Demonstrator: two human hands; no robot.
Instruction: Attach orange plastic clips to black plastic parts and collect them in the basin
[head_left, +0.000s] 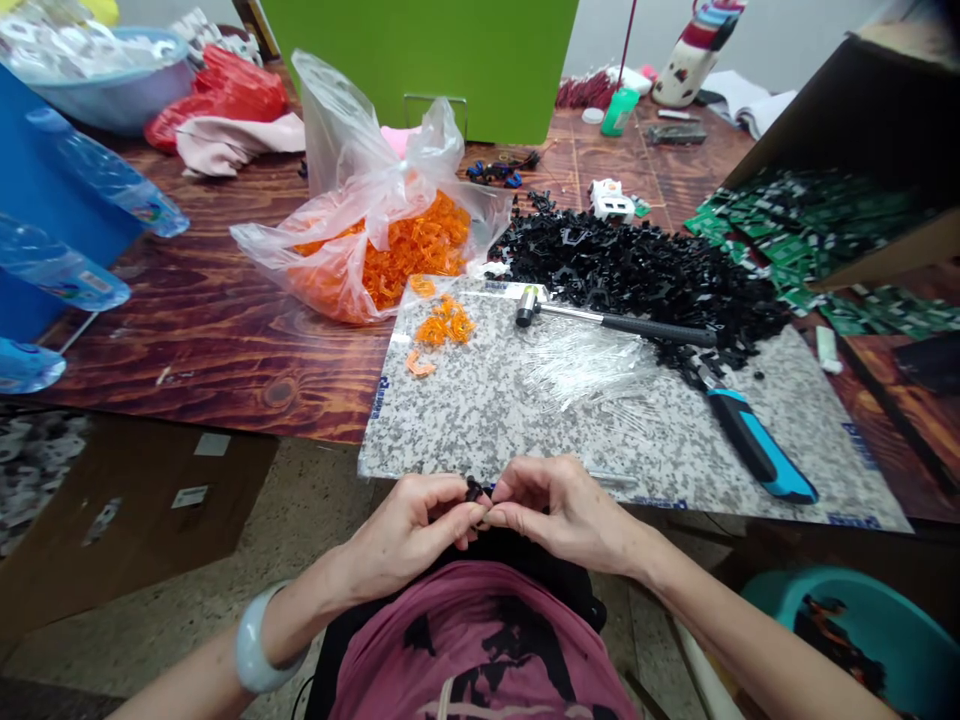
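Note:
My left hand [431, 515] and my right hand [551, 505] meet just off the near edge of a speckled stone slab [472, 430]. Between their fingertips is a small black plastic part [474, 489], mostly covered by the fingers. The left thumb and fingers pinch it from one side; the right fingers close at its other end, and whether they grip a second tiny piece cannot be made out. On the slab lie loose orange plastic clips [446, 322], a heap of thin clear or metallic pins [589, 360], a small hammer [630, 325] and blue-and-black pliers [761, 445].
Behind the slab sit a plastic bag of orange clips [416, 245] and a big pile of black parts [637, 265]. Green circuit boards [840, 225] spill from a box at right. Water bottles [112, 170] stand left. A teal basin [885, 620] is low at right.

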